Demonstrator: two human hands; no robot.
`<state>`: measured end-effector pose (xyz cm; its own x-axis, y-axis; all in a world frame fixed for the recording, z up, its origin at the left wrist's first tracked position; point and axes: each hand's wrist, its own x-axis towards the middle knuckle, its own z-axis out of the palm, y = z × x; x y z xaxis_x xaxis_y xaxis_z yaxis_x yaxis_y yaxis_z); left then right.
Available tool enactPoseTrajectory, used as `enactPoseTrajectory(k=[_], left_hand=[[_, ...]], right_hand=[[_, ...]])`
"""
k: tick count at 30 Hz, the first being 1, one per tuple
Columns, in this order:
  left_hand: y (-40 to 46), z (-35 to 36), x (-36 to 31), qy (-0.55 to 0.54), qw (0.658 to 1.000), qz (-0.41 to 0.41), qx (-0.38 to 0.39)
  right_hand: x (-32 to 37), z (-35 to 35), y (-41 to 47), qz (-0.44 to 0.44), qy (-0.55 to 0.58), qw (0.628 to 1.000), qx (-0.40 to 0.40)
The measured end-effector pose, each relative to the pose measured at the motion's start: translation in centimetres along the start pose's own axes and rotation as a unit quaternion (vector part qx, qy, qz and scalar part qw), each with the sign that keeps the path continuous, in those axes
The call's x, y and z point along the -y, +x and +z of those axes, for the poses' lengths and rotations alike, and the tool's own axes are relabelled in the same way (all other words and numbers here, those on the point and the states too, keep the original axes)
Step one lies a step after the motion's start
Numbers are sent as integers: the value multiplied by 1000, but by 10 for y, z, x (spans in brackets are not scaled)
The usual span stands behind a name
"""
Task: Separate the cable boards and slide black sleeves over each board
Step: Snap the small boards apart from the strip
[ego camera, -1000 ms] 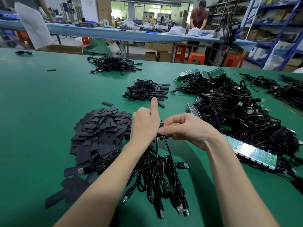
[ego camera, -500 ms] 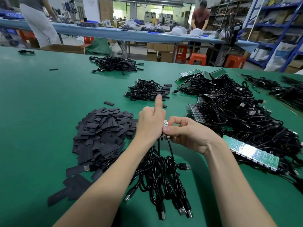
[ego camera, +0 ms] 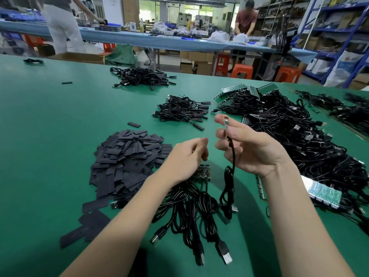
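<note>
One small board lifted free above the green table [ego camera: 50,120]

The right hand [ego camera: 253,148] pinches a narrow cable board [ego camera: 226,121], its black cable dangling; the left hand [ego camera: 185,158], fingers loosely curled, hovers over joined boards [ego camera: 204,172] beside the black sleeves [ego camera: 127,154].

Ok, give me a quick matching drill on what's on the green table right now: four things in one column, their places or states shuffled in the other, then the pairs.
Things:
1. single cable board
2. pile of black sleeves
3. left hand
4. joined boards

States:
A. heaped on the table left of the hands
B. pinched upright in the right hand, its cable hanging down
C. lying on the table, partly hidden under the left hand
D. fingers loosely curled, holding nothing

Pairs: 1-B, 2-A, 3-D, 4-C
</note>
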<state>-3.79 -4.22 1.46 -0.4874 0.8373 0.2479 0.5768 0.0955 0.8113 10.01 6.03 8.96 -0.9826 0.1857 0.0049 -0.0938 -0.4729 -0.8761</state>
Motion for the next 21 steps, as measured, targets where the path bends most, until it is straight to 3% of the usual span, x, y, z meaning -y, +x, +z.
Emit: enactPoseTrajectory(k=[2,6,9,11,15,18,21], left_hand=[[-5,6,0,-10,1000,5,-8],[-3,1,-5,-113,988,-4,-107],[0,-15,-12,-96,988,3,-117],[4,-18,-18,-143,984,-26,-104],[-1,-3,-27,-349,927,-130,-41],[-6,4,-25,-412,897,-157,-21],[-7,4,-21,-426,893,-148,-8]], right_hand=[[-6,6,10,8,-17,997,-76],[-24,7,27,-8,-57,967,-247],[-27,1,28,-25,-54,960,-274],[-27,-3,28,-34,-74,956,-282],[-31,-9,28,-43,-100,949,-295],[-31,-14,25,-34,-98,946,-308],[-28,-18,22,-30,-94,942,-320]])
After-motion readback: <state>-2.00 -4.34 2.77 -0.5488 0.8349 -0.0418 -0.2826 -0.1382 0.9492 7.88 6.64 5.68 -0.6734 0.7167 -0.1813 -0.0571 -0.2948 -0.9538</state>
